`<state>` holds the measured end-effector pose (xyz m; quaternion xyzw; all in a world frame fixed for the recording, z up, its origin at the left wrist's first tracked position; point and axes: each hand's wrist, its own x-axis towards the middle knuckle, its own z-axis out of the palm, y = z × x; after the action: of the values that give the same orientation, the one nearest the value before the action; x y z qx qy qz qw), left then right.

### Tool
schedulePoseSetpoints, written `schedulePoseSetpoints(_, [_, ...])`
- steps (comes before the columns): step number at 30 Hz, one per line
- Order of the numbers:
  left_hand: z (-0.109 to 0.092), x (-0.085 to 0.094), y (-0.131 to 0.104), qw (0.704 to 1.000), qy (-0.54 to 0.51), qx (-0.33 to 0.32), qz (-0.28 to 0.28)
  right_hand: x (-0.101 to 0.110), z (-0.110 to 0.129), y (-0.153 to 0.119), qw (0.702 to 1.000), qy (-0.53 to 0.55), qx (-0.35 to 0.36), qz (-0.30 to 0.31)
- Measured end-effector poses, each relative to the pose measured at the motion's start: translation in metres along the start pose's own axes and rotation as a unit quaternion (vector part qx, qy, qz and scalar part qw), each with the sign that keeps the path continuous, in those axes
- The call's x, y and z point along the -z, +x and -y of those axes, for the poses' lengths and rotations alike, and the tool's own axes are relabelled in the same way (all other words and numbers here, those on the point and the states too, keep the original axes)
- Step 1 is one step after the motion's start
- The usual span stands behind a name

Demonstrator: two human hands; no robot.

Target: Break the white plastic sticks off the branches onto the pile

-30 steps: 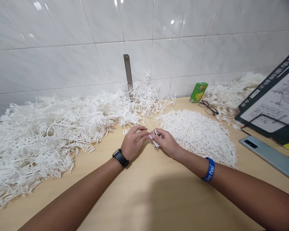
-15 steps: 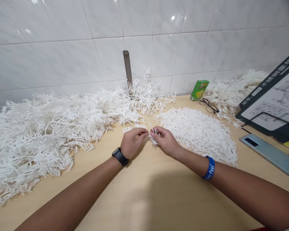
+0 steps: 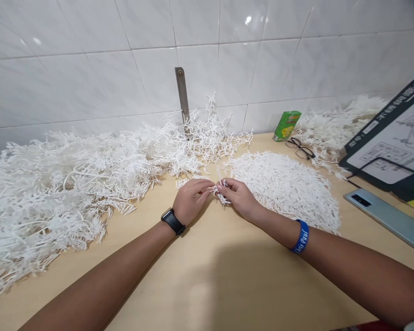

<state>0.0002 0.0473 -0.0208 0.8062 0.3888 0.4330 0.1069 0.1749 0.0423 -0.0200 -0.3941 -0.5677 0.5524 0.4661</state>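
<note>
A small white branched plastic-looking sprig (image 3: 223,199) is held between my two hands, over the table in front of me. My left hand (image 3: 190,200) has thumb and fingertips pinched on its left end. My right hand (image 3: 242,198) grips the sprig from the right, with fingers curled round part of it and a thin strand sticking up. The fingers partly hide the piece. Right beside my right hand lies a flat heap of short white bits (image 3: 283,188). A large tangled pile of white branched strands (image 3: 89,179) spreads to the left.
A flat metal bar (image 3: 182,94) stands upright against the tiled wall. At the back right are a green box (image 3: 287,125), black-framed glasses (image 3: 301,148) and more white strands (image 3: 334,122). A phone (image 3: 389,218) lies at right, by a printed carton (image 3: 396,138).
My hands stay close together at nearly the same spot, fingers shifting slightly on the sprig. The sprig's side branches show a little more between my fingertips. The view has tilted slightly.
</note>
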Motion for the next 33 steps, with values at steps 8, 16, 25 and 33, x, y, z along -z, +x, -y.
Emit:
schedulePoseSetpoints(8, [-0.0017,0.0008,0.0016,0.998,-0.045,0.045,0.004,0.0018,-0.0089,0.0012,0.997,-0.062,0.052,0.011])
schedulePoseSetpoints(16, [-0.0048,0.001,0.0028,0.985,-0.087,0.118,0.088,-0.0011,-0.0057,-0.0036,0.971,-0.211,0.106,-0.023])
schedulePoseSetpoints(25, [0.0001,-0.0013,0.0052,0.964,-0.183,0.172,0.091,-0.0004,-0.007,-0.0021,0.977,-0.191,0.095,-0.004])
schedulePoseSetpoints(33, [-0.0054,-0.0006,0.0023,0.97,-0.182,0.151,0.051,-0.0008,-0.0047,-0.0014,0.981,-0.169,0.095,0.008])
